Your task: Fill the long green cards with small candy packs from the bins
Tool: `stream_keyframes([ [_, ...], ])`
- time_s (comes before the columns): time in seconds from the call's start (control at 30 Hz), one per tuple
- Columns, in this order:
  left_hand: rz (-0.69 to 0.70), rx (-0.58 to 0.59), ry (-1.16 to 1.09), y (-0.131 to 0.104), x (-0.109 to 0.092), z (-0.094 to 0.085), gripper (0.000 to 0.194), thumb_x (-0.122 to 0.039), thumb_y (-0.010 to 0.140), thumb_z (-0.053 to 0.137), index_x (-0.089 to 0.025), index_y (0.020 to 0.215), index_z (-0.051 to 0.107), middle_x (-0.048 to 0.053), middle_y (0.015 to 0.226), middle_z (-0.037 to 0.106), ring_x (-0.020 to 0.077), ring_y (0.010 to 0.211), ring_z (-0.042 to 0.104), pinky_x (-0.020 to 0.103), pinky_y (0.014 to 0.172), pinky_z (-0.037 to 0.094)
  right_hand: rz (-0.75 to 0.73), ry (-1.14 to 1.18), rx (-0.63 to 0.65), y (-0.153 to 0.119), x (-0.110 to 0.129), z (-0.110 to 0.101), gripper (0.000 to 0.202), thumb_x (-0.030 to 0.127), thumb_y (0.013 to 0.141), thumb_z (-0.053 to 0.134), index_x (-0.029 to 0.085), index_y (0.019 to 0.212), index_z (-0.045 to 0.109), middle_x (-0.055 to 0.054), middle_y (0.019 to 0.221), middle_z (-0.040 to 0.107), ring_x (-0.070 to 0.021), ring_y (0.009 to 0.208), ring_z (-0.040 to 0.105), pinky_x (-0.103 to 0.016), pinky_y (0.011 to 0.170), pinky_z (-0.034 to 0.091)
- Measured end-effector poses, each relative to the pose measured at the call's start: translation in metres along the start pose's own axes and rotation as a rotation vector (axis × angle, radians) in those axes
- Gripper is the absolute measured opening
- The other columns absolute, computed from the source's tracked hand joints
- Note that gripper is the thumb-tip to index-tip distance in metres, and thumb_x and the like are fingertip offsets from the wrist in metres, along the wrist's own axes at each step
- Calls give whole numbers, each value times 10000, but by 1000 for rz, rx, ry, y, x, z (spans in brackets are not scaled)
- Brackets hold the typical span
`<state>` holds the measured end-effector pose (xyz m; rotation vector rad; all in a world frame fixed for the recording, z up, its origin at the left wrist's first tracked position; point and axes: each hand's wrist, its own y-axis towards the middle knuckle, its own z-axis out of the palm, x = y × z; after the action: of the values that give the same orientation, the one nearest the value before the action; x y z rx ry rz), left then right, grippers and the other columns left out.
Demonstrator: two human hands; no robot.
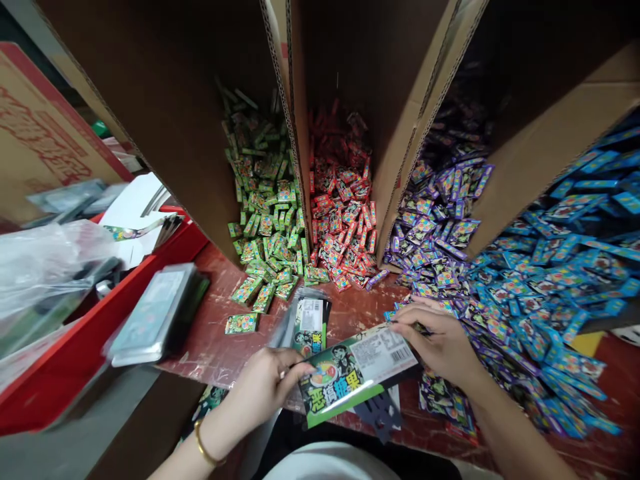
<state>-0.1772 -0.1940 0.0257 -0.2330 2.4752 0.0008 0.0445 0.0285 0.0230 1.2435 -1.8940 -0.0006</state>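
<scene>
My left hand (270, 379) pinches the left end of a flat black-and-green candy packet (340, 383) between thumb and fingers. At its upper right corner my right hand (433, 337) grips it as well, with some fingertips hidden behind it. The packet is tilted and shows colourful lettering, a grey text panel and a barcode. Just beyond it, a similar packet (311, 323) lies on a stack of clear plastic. A dark cut-out piece (377, 413) shows beneath the held packet. Left of these, one small green box (241, 324) lies on the red table (215, 320).
Upright cardboard bins hold heaps of small green boxes (270, 233), red boxes (345, 227), purple boxes (425, 227) and blue boxes (560, 267). Purple and blue ones spill beside my right arm. A stack of clear cases (155, 317) stands by a red tray (115, 300) at left.
</scene>
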Motion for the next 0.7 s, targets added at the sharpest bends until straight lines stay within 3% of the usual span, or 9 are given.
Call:
stream_keyframes([
  [0.1, 73, -63, 2, 5, 1, -16, 252, -409, 860, 520, -184, 894, 629, 106, 1057, 660, 212, 959, 621, 307, 830, 470, -15, 24, 50, 7, 3, 0, 218, 237, 845, 560, 204, 633, 593, -1, 652, 644, -163, 651, 600, -356, 850, 402],
  [0.17, 142, -116, 32, 21, -8, -16, 488, -488, 734, 656, -184, 1105, 566, 144, 1261, 550, 264, 1121, 532, 368, 925, 423, -49, 22, 113, 13, 11, 5, 223, 229, 845, 563, 205, 627, 605, 9, 645, 645, -152, 643, 600, -372, 883, 394],
  [0.2, 174, -93, 30, 31, -14, -11, 578, -513, 690, 686, -179, 1142, 550, 139, 1206, 587, 265, 1069, 559, 361, 893, 439, -66, 11, 123, 15, 15, 9, 219, 224, 844, 563, 209, 633, 618, 11, 661, 655, -152, 661, 608, -396, 924, 371],
  [0.27, 152, -57, -10, 52, -26, 3, 318, -460, 835, 537, -170, 920, 636, 53, 822, 686, 184, 735, 622, 279, 688, 472, -43, -5, 40, 16, 21, 17, 147, 240, 838, 572, 226, 725, 665, -11, 783, 692, -183, 794, 632, -446, 978, 335],
  [0.3, 126, -82, -49, 62, -30, 12, 321, -432, 877, 475, -162, 834, 643, 24, 705, 662, 152, 628, 589, 246, 611, 449, 17, 11, -47, 14, 21, 20, 93, 267, 826, 592, 236, 835, 679, -35, 890, 698, -211, 900, 625, -460, 978, 346],
  [0.37, 83, -181, -128, 74, -34, 27, 358, -379, 915, 411, -153, 750, 635, -8, 603, 607, 115, 536, 522, 212, 534, 392, 214, 155, -191, 5, 18, 27, 348, 350, 781, 648, 235, 1108, 611, -93, 1094, 659, -258, 1054, 581, -468, 937, 410],
  [0.47, 53, -341, -198, 82, -32, 42, 307, -351, 898, 452, -146, 755, 629, -16, 611, 585, 102, 540, 495, 203, 535, 367, 480, 594, -168, -12, 10, 38, 622, 469, 746, 663, 197, 1275, 482, -147, 1176, 624, -276, 1054, 600, -458, 875, 483],
  [0.6, 26, -395, -340, 84, -30, 48, 299, -357, 871, 489, -143, 693, 598, -30, 562, 518, 95, 509, 445, 198, 502, 346, 586, 859, -175, -18, 6, 51, 452, 491, 716, 684, 175, 1036, 640, -107, 990, 709, -258, 932, 653, -413, 828, 518],
  [0.7, 5, -266, -603, 88, -36, 50, 263, -381, 824, 553, -139, 736, 609, -30, 589, 537, 98, 523, 463, 194, 504, 370, 615, 775, -226, -8, 4, 51, 318, 470, 663, 729, 163, 724, 668, -61, 678, 709, -201, 620, 651, -323, 600, 536],
])
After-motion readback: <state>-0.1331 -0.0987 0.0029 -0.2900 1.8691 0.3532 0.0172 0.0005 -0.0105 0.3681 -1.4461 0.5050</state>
